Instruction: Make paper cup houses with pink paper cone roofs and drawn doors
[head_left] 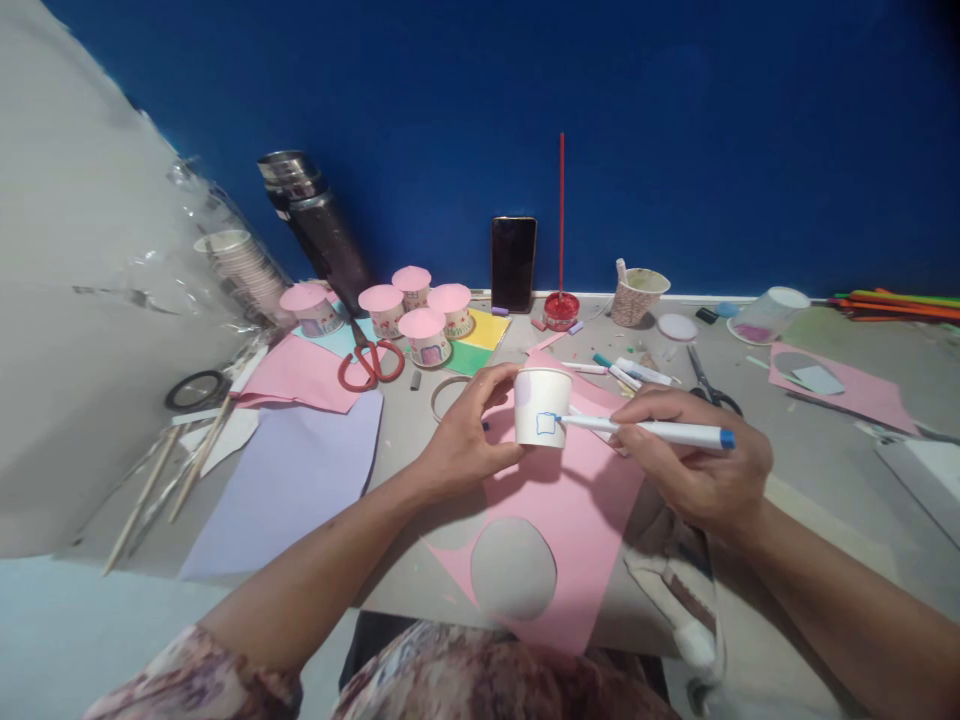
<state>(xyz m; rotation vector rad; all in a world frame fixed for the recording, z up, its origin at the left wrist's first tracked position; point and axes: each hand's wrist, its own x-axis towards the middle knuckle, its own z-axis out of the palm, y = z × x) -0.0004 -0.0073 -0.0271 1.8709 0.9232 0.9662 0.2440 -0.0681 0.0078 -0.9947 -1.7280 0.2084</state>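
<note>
A white paper cup (534,395) with a small blue outlined square on its side is held upright by my left hand (476,430), thumb near the base and fingers at its left side. My right hand (694,455) grips a white marker (667,431) with a blue end; its tip touches the cup beside the right edge of the drawn square. Beneath the cup lies a pink sheet (585,560) with a round hole cut out near its lower end.
Several decorated cups with pink tops (424,322), red-handled scissors (371,365) and a lavender sheet (300,480) lie left. A phone (514,262) leans on the blue wall. Black scissors (709,380) and a clear cup (776,312) sit right.
</note>
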